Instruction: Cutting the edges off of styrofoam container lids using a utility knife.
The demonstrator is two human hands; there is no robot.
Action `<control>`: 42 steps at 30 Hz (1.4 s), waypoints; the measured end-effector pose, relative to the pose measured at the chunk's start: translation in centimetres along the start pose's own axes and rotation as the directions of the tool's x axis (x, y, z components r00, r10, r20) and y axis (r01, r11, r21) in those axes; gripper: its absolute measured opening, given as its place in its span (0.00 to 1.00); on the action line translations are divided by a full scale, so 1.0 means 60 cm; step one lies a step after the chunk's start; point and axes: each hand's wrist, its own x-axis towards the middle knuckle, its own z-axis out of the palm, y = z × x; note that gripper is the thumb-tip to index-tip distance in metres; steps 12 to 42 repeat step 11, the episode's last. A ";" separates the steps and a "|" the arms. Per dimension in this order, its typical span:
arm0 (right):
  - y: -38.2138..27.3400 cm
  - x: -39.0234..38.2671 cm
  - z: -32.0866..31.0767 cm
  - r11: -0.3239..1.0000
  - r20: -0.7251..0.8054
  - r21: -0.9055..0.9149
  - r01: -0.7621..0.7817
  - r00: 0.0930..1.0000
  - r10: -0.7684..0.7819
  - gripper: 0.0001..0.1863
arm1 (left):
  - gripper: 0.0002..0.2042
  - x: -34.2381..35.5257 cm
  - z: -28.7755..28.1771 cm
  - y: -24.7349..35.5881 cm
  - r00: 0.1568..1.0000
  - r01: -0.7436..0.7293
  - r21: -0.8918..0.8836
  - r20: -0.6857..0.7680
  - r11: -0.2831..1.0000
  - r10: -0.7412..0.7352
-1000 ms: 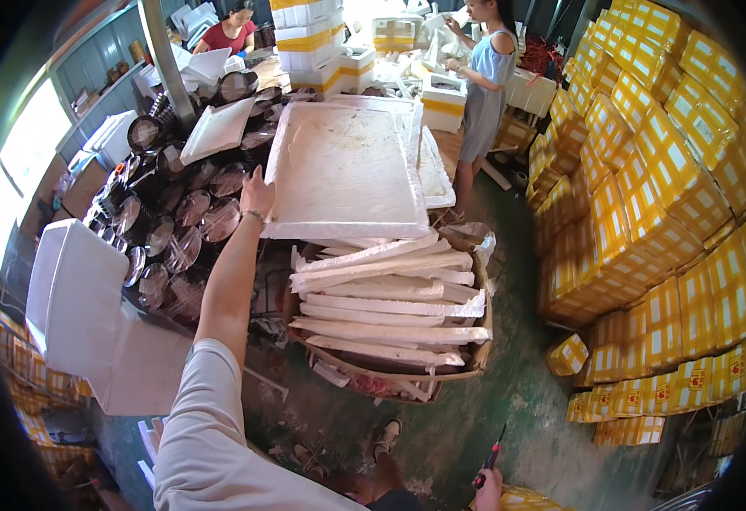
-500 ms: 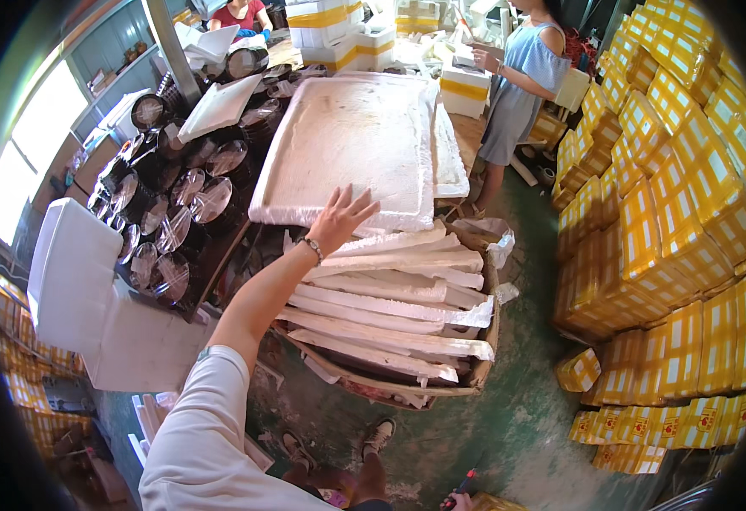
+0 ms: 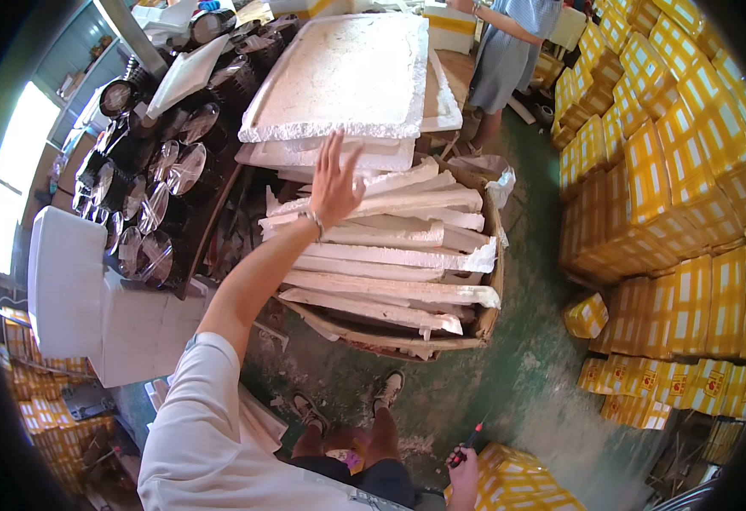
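Note:
My left hand [image 3: 336, 186] reaches out, fingers stretched and holding nothing. Its fingertips are at the near edge of a large white foam lid [image 3: 343, 72]; whether they touch it I cannot tell. Under that lid lies another white foam slab [image 3: 381, 155]. Just below my hand, a cardboard box [image 3: 454, 344] is packed with several white foam slabs [image 3: 364, 255] standing on edge. Low in the picture my right hand [image 3: 465, 479] grips a slim tool [image 3: 468, 446] with a black-and-red handle and a thin tip pointing away from me.
Black round containers [image 3: 168, 179] with clear wrapping crowd a table on the left, beside white foam boxes [image 3: 66, 281]. Yellow-taped cartons [image 3: 645, 187] are stacked high on the right. A single carton [image 3: 586, 315] sits on the green floor. A person in blue [image 3: 513, 51] stands at the far side.
The view has tipped downward. My left hand has drawn back from the lid's top to its near edge. My right hand and its tool have come further into view.

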 end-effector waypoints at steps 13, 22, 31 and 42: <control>0.032 -0.016 0.015 0.998 -0.005 -0.054 -0.013 1.000 0.013 0.08 | 0.34 -0.215 0.005 0.058 0.820 0.213 -0.078 0.556 0.974 -0.135; 0.032 -0.016 0.015 0.998 -0.005 -0.054 -0.013 1.000 0.013 0.08 | 0.34 -0.215 0.005 0.058 0.820 0.213 -0.078 0.556 0.974 -0.135; 0.032 -0.016 0.015 0.998 -0.005 -0.054 -0.013 1.000 0.013 0.08 | 0.34 -0.215 0.005 0.058 0.820 0.213 -0.078 0.556 0.974 -0.135; 0.032 -0.016 0.015 0.998 -0.005 -0.054 -0.013 1.000 0.013 0.08 | 0.34 -0.215 0.005 0.058 0.820 0.213 -0.078 0.556 0.974 -0.135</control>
